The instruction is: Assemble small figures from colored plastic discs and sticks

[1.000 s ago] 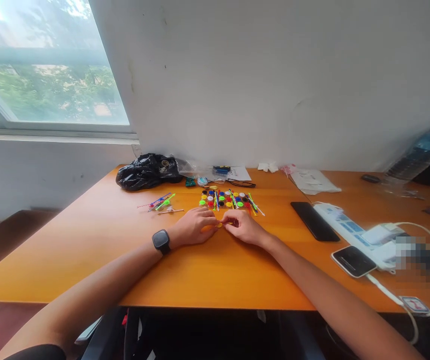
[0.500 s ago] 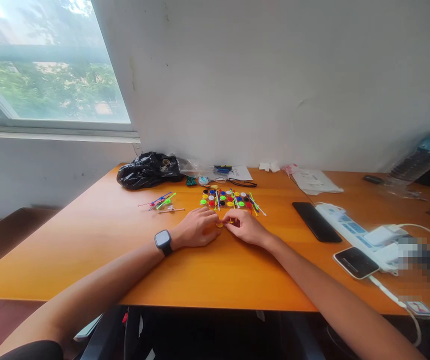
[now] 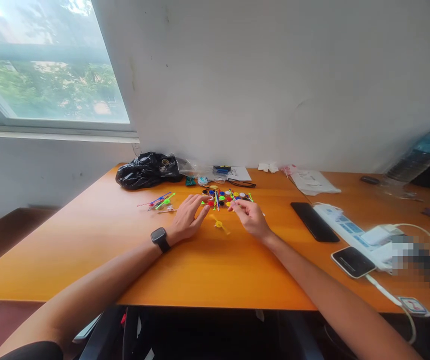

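On the table between my hands sits a small yellow disc with two thin arms [image 3: 219,224], like a little spinner; its arms are blurred. My left hand [image 3: 189,216], with a watch on the wrist, reaches over the near left edge of the coloured discs, thumb and fingers apart. At the near right side of the discs, my right hand [image 3: 252,218] has thumb and forefinger pinched beside the thin coloured sticks [image 3: 217,199]. What lies in that pinch is too small to make out. Several round coloured discs [image 3: 221,203] lie in rows, partly covered by my fingers.
Left of my left hand lies a pile of assembled coloured pieces [image 3: 164,201]. A black plastic bag [image 3: 145,171] and glasses [image 3: 242,183] are at the back. To the right are a black phone [image 3: 314,221], a power strip [image 3: 344,232] and a white charging device [image 3: 353,262] with cables.
Both hands have let go of the yellow piece, which now sits on the table. They have moved apart and forward to the coloured discs and sticks.
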`<state>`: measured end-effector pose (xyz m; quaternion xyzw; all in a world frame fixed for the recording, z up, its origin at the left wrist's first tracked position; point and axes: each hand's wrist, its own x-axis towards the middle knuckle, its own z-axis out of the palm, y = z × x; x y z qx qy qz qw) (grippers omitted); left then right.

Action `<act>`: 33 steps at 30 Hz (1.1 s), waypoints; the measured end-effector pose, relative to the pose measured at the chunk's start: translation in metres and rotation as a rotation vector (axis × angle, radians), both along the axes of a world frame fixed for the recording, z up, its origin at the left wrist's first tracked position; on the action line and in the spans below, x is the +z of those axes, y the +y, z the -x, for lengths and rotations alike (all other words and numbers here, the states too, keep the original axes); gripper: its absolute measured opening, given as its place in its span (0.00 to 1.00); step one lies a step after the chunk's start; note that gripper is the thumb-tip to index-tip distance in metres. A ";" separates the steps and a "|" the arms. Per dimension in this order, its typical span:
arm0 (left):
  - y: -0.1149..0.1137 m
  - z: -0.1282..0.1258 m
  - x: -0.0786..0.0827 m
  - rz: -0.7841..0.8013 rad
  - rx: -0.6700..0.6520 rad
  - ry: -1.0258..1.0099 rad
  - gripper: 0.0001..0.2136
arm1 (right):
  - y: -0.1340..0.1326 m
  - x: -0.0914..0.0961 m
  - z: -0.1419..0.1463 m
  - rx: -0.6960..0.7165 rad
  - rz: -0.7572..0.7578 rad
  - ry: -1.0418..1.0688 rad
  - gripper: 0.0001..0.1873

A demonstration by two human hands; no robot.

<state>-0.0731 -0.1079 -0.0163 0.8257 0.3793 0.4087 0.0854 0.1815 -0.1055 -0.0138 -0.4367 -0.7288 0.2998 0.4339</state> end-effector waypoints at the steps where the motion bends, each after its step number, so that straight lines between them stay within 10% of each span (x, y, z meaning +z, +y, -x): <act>1: 0.001 0.000 -0.001 -0.007 0.009 -0.001 0.14 | 0.001 0.001 -0.001 -0.014 -0.009 0.023 0.34; 9: 0.018 0.015 0.001 -0.090 0.229 0.100 0.14 | 0.008 -0.013 -0.005 -0.015 -0.077 -0.085 0.34; 17: 0.076 0.116 0.016 0.088 0.604 0.135 0.23 | 0.000 -0.007 0.000 0.032 -0.203 -0.160 0.26; 25: 0.081 0.153 0.004 0.686 0.181 -0.171 0.34 | 0.001 -0.008 0.001 0.105 -0.300 -0.167 0.20; 33: 0.060 0.138 0.028 0.870 -0.081 -0.027 0.29 | -0.002 -0.009 0.005 0.182 -0.333 -0.186 0.13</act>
